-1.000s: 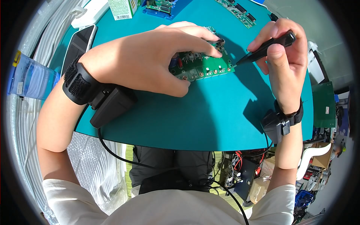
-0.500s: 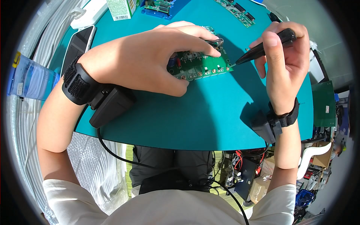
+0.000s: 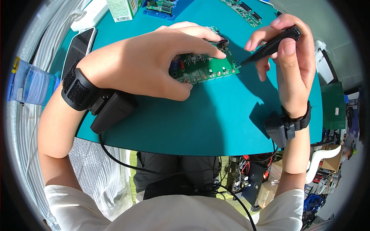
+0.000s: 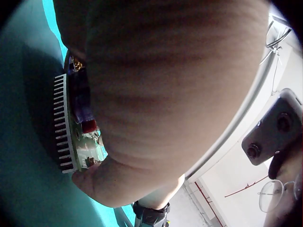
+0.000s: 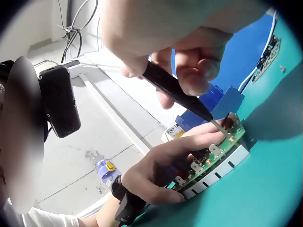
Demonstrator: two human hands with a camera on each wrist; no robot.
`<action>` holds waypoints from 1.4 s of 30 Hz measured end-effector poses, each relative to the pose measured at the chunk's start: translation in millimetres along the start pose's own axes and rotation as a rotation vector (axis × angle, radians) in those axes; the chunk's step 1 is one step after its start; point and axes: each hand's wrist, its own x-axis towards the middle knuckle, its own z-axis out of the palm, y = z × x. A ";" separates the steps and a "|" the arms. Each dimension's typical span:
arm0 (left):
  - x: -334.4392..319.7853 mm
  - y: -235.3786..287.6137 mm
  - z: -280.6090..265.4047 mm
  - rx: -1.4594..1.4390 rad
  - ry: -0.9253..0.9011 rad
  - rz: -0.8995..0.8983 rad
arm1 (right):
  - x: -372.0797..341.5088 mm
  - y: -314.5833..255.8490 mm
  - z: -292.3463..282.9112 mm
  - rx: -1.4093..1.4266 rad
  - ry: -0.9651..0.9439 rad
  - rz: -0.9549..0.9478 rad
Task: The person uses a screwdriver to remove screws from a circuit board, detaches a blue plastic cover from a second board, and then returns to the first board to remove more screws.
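My left hand (image 3: 154, 63) (image 5: 154, 172) lies across a green circuit board (image 3: 200, 73) (image 5: 208, 165) and grips it, thumb at the near edge, fingertips towards its right part. A white finned heat sink (image 4: 65, 127) (image 5: 220, 175) runs under the board's edge. Between my right hand's (image 3: 296, 69) (image 5: 175, 42) thumb and fingers is a black screwdriver (image 3: 269, 47) (image 5: 173, 90), slanting down to the left. Its thin tip meets a screw (image 5: 231, 139) at the board's near right corner; whether it sits in the head is too small to tell.
At the left lies a phone (image 3: 79, 48), with a white power strip (image 3: 90, 15) behind it. A green-and-white carton (image 3: 124, 9) and a blue holder (image 3: 173, 16) with a board stand at the back. Another narrow board (image 3: 243, 11) lies back right.
My right thumb and fingers have shifted around the screwdriver handle, and that wrist moved left, then back right. My left hand keeps its grip on the board, with little movement.
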 end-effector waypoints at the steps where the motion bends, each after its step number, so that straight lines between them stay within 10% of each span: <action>1: 0.7 0.5 -0.1 0.010 -0.002 0.005 | 0.0 -0.9 -3.1 -0.002 -0.039 0.018; 32: 1.5 0.6 0.8 0.014 0.003 -0.012 | -3.3 -25.8 37.8 -0.170 0.400 0.226; 42: -1.9 -0.6 -0.3 -0.016 0.005 -0.019 | -6.8 -11.9 20.7 -0.016 -0.018 0.169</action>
